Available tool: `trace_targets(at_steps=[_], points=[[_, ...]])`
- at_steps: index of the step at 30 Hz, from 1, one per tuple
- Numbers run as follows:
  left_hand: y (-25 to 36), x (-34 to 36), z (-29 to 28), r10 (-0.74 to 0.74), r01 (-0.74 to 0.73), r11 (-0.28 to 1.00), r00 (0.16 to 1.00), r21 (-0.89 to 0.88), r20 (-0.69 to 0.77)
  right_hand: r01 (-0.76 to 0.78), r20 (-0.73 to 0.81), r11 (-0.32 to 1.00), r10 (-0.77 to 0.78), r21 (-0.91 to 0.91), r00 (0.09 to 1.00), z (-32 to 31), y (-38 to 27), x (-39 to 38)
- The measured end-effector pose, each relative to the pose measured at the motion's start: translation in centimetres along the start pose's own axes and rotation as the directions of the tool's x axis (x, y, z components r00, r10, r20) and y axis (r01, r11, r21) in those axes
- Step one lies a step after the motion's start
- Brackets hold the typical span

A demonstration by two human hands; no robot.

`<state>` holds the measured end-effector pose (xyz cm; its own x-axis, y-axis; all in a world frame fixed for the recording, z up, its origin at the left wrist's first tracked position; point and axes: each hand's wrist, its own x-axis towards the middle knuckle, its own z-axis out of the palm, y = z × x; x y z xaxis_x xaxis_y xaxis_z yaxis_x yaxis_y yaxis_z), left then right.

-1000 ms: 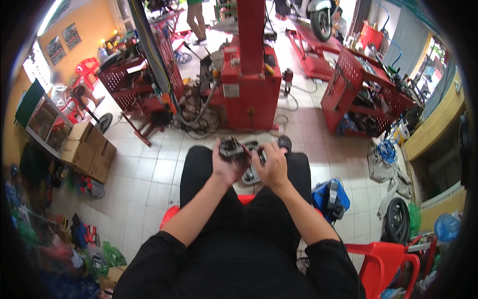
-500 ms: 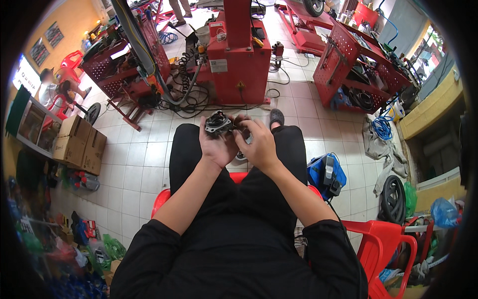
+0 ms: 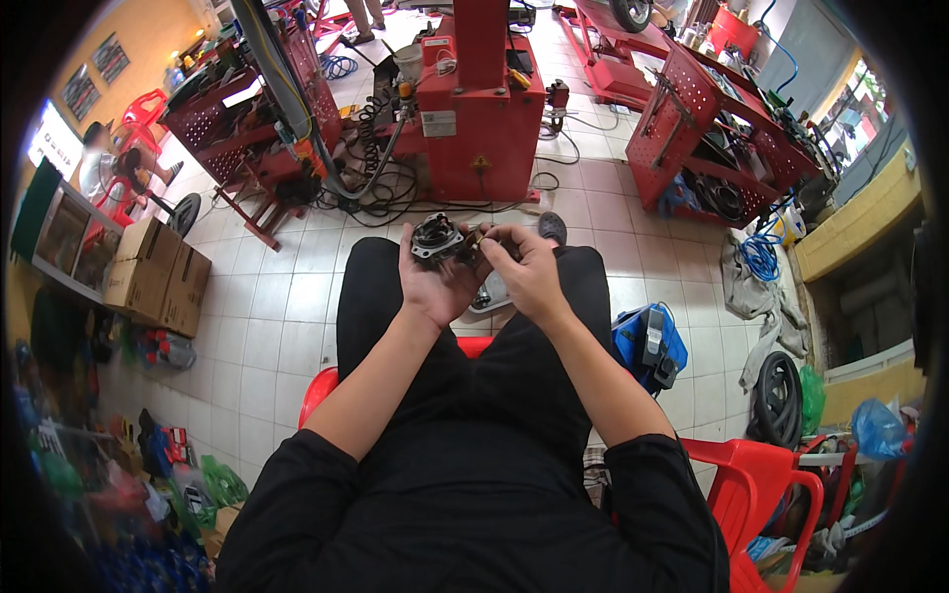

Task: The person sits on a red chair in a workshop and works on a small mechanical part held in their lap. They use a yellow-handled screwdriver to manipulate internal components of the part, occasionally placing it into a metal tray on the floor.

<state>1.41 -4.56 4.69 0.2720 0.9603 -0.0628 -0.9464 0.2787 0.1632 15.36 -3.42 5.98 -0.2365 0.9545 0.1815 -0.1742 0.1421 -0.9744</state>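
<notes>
My left hand (image 3: 435, 294) cradles a dark, round metal machine part (image 3: 436, 237) with a pale, holed flange, held over the gap between my knees. The fingers of my left hand curl up around its underside and right side. Just right of the part, my right hand (image 3: 526, 269) pinches thumb against fingers beside the left fingertips. Whatever lies in that pinch is too small and covered to make out. Below my hands, a light grey object (image 3: 489, 295) shows in part between my legs.
A red machine base (image 3: 484, 148) stands ahead with cables on the tiles. Red perforated tool carts (image 3: 692, 148) flank it. Cardboard boxes (image 3: 148, 277) sit at left. A blue bag (image 3: 649, 341), a black tyre (image 3: 778, 397) and a red chair (image 3: 736, 484) are at right. Another person sits far left.
My right hand has shifted slightly right and down, and more of the light grey object below shows. The metal part stays in my left hand, a little tilted.
</notes>
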Motion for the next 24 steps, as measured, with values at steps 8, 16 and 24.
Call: trace_targets(at_steps=[8, 16, 24], points=[[0.4, -0.5, -0.5, -0.047, 0.042, 0.995, 0.997, 0.089, 0.064, -0.084, 0.106, 0.949, 0.054, 0.305, 0.993, -2.4, -4.3, 0.5], [-0.1, -0.9, -0.7, -0.089, 0.053, 0.966, 0.987, 0.253, 0.131, -0.309, 0.256, 0.907, 0.238, 0.286, 0.937, -0.7, -5.7, -0.6], [-1.5, -1.5, -1.7, 0.158, -0.181, 0.833, 0.983, 0.523, 0.089, -0.430, 0.181, 0.886, 0.401, 0.175, 0.898, 0.5, -5.6, -1.2]])
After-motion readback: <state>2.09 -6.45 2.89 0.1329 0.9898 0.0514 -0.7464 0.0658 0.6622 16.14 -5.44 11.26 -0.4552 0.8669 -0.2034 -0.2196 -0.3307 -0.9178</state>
